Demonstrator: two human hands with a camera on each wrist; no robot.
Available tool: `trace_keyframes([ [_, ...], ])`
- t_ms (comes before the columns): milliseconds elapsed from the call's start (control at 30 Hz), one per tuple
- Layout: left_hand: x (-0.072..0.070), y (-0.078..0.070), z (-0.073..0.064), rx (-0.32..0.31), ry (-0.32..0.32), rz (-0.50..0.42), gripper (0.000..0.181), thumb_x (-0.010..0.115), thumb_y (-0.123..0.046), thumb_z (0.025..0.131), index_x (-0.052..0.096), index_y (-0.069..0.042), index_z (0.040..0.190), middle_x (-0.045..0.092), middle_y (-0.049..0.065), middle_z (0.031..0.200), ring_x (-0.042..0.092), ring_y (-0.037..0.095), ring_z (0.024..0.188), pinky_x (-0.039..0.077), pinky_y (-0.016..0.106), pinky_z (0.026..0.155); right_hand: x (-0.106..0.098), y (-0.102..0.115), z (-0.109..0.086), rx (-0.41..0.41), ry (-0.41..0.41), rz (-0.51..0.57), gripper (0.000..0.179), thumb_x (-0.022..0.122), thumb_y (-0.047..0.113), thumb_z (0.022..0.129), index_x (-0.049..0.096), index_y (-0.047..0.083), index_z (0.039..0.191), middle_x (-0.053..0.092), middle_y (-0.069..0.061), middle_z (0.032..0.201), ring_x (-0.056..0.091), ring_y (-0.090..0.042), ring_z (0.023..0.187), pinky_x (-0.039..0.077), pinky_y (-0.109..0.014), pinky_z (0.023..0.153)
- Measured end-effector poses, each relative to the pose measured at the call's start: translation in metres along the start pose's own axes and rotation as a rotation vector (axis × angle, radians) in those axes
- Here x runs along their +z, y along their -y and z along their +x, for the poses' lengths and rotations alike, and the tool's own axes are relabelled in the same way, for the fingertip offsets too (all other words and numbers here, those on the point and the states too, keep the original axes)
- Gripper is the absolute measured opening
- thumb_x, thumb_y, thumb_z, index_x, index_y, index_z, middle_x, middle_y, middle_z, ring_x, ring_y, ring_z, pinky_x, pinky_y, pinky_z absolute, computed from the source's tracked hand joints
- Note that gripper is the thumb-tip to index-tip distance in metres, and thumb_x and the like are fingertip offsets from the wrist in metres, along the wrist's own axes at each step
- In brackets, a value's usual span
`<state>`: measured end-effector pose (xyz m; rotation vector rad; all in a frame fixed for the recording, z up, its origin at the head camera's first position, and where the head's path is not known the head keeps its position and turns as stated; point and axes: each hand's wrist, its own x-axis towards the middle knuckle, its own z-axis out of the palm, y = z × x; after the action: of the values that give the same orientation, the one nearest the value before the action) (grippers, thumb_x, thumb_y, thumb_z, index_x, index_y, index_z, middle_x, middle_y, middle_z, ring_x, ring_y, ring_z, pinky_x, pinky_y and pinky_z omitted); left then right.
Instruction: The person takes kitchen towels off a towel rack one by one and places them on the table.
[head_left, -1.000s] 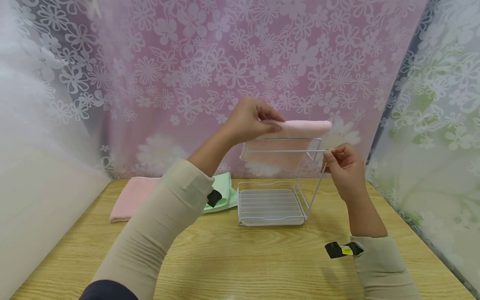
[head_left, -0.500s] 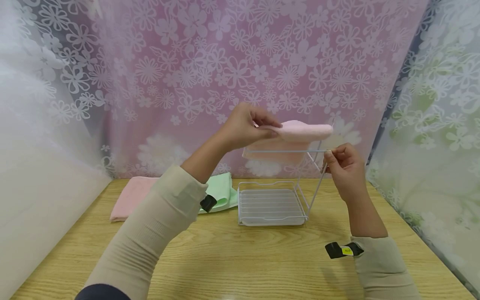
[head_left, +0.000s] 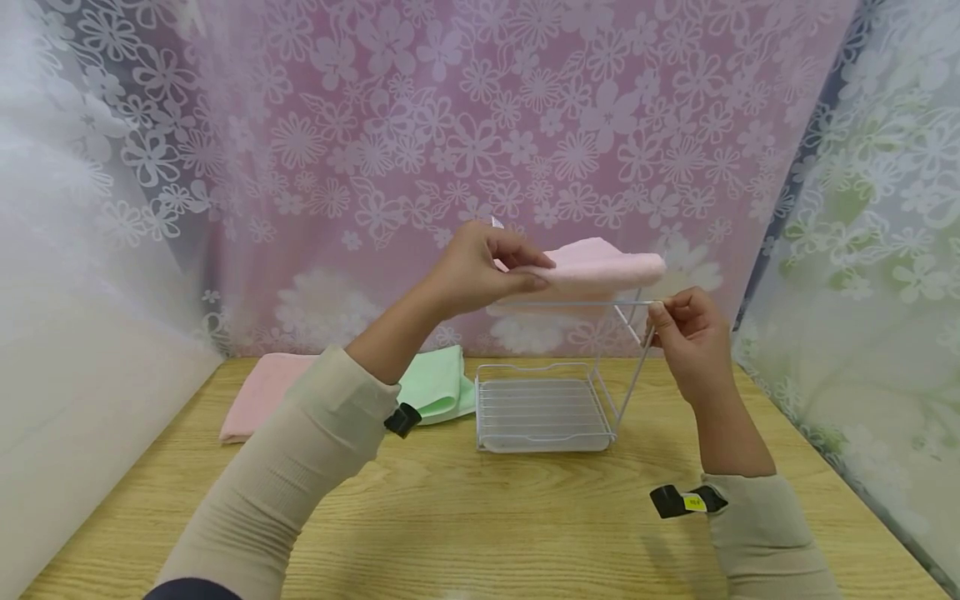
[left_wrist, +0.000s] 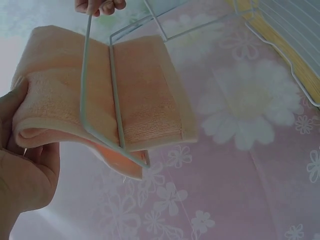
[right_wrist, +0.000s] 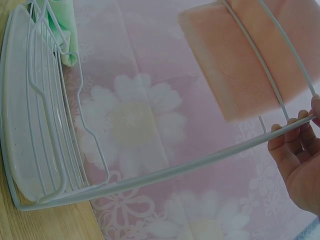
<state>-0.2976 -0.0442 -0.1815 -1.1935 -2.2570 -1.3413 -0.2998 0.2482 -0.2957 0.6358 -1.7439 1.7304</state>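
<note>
A white wire rack [head_left: 546, 437] with a slatted lower basket and tall side frame stands on the table. My left hand [head_left: 483, 265] pinches the left end of a folded pink towel [head_left: 603, 267] between thumb and fingers. In the left wrist view, the towel [left_wrist: 145, 95] passes over one upper bar of the rack, its far part hanging down behind; the near part bulges out toward my left palm [left_wrist: 25, 175]. My right hand [head_left: 693, 342] grips the rack's upper right corner, fingers curled round the wire, as the right wrist view shows at those fingers [right_wrist: 287, 145].
Left of the rack lie a folded green towel [head_left: 435, 383] and, farther left, another folded pink towel [head_left: 266, 396], partly behind my left sleeve. A wood-grain table [head_left: 510, 517] supports everything. Flowered curtains [head_left: 420, 125] enclose the back and sides.
My left hand has moved down and slightly left, drawing the towel's near edge toward me. Less of the hanging part shows beneath the upper bars. My right hand keeps its grip in place.
</note>
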Motion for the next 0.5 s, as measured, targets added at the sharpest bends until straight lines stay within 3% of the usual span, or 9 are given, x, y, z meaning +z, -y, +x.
trace_keyframes([
  [133,-0.002,0.0,-0.005,-0.011,0.0,-0.003,0.016,0.081,-0.006,0.08,0.078,-0.005,0.096,0.074,0.001,0.088,0.064,0.015,0.072,0.047,0.025,0.058,0.001,0.001,0.0,0.0,-0.004,-0.009,0.006,0.056,-0.005,0.095,0.053,-0.005,0.09,0.06,-0.004,0.077,0.058,-0.013,0.064,0.056,-0.021,0.061],
  [367,-0.007,0.001,-0.017,-0.011,0.015,0.015,0.02,0.077,-0.004,0.082,0.077,-0.006,0.103,0.073,0.0,0.096,0.064,0.015,0.072,0.035,0.025,0.047,0.002,0.002,-0.001,0.009,-0.013,0.007,0.008,0.056,-0.005,0.095,0.051,-0.007,0.09,0.06,-0.005,0.076,0.058,-0.013,0.063,0.056,-0.021,0.06],
  [500,-0.01,0.004,-0.024,-0.017,0.017,-0.03,0.026,0.074,0.0,0.083,0.075,-0.005,0.109,0.072,0.003,0.096,0.065,0.018,0.071,0.041,0.025,0.048,0.002,0.001,-0.001,0.014,-0.014,-0.001,0.011,0.057,-0.002,0.096,0.049,-0.009,0.091,0.06,-0.005,0.076,0.058,-0.013,0.063,0.056,-0.021,0.061],
])
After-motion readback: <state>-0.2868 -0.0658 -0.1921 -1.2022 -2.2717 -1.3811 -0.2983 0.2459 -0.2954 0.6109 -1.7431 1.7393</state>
